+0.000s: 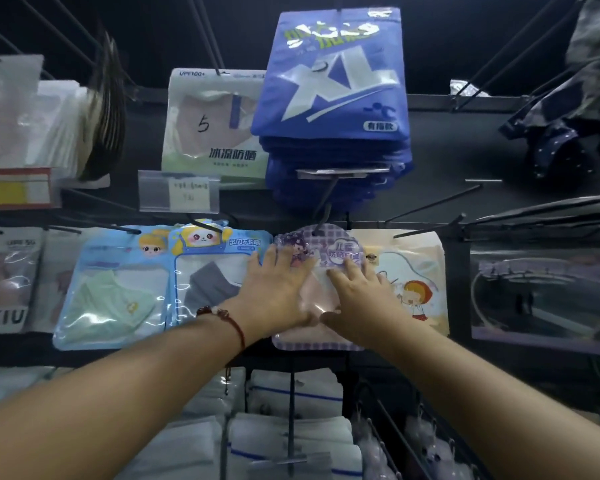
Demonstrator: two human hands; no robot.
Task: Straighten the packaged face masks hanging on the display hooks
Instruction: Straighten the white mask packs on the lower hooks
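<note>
Head view: both hands, left (274,289) and right (357,299), press spread fingers flat on the purple pack (321,251) hanging from its hook (321,211), likely to square it

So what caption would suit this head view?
Both hands press flat on a purple checked mask packet hanging on its hook.

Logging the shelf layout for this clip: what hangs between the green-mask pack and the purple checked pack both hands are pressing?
In the head view, one pack with a grey mask and a panda cartoon hangs there, partly behind the left hand.
</note>
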